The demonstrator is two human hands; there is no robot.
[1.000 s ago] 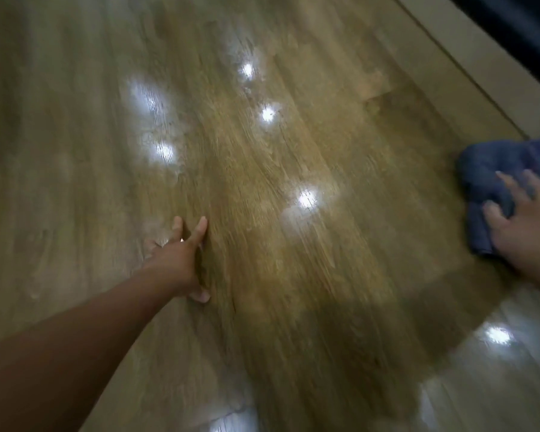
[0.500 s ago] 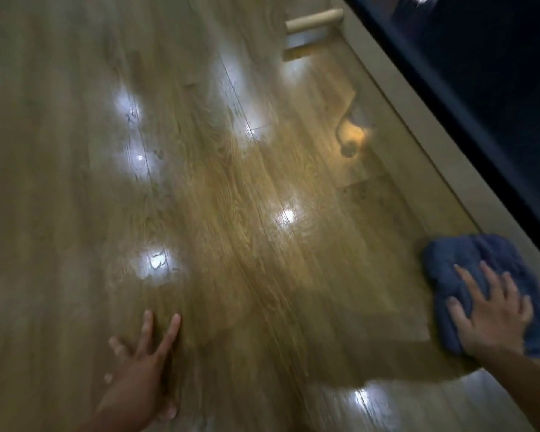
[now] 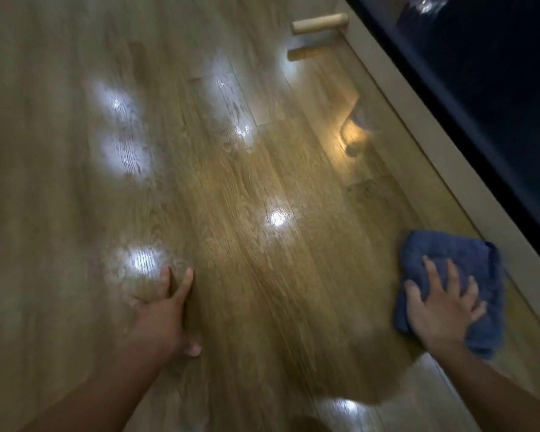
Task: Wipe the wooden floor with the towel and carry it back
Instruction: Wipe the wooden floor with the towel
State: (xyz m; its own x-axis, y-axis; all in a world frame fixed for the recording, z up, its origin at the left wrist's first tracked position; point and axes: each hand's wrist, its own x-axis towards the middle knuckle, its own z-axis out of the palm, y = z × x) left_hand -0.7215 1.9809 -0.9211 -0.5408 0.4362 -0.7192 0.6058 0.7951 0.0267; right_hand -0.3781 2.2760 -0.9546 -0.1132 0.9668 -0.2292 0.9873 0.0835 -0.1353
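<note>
A folded blue towel (image 3: 468,260) lies flat on the wooden floor (image 3: 262,275) at the right, close to the pale baseboard. My right hand (image 3: 440,304) presses down on the towel's near left part with its fingers spread and straight. My left hand (image 3: 162,310) rests flat on the bare floor at the lower left, fingers straight and pointing away from me. The floor is glossy and shows several bright reflections of lamps.
A pale baseboard (image 3: 443,157) runs diagonally along the right, with a dark blue surface (image 3: 496,73) beyond it. A light wooden furniture leg (image 3: 320,23) stands on the floor near the top by the baseboard.
The view has tilted up and then drawn nearer. My right hand with the towel sits nearer the baseboard. My left hand stays flat on the floor.
</note>
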